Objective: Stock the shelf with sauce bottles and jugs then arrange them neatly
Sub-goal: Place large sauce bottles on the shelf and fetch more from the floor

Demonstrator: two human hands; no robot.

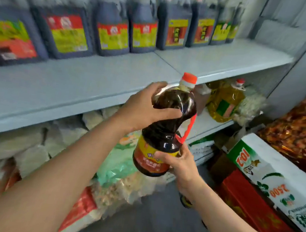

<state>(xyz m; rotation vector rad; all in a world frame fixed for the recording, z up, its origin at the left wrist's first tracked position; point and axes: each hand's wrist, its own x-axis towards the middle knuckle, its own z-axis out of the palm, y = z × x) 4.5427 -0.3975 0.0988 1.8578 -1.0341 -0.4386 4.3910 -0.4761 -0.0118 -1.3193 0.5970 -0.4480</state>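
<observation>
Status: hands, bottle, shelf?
Left hand grips sauce bottle shoulder; right hand holds its base. Bottle airborne. Shelf front free, jugs behind.

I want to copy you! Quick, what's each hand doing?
Left hand: holding the sauce bottle around its upper body.
Right hand: holding the same bottle near its label.

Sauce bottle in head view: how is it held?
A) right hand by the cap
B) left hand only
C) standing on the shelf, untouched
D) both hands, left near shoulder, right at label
D: the left hand wraps the sauce bottle below its neck, while the right hand grips the labelled base.
</observation>
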